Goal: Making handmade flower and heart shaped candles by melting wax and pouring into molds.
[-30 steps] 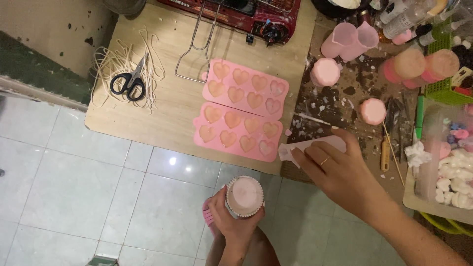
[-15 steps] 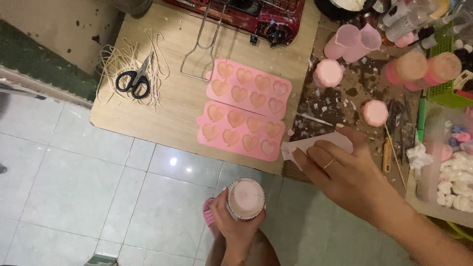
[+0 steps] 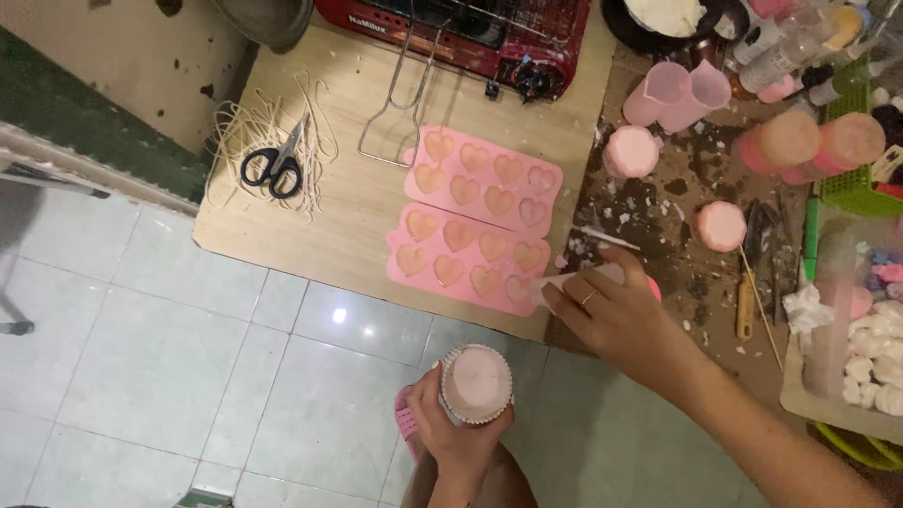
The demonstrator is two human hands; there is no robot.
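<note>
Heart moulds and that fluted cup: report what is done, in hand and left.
Done: both pink heart moulds have every visible cavity filled, and two pink moulded pieces stand on the spattered mat. In hand: the left hand holds a filled fluted cup; the right hand grips a whitish piping bag near the lower mould. Left: hearts remain unmoulded.

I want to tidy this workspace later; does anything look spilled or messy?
Yes: pale wax-like flakes and dark stains litter the brown mat around the pink candles. White string lies tangled under the scissors. The heart moulds sit neatly.
</note>
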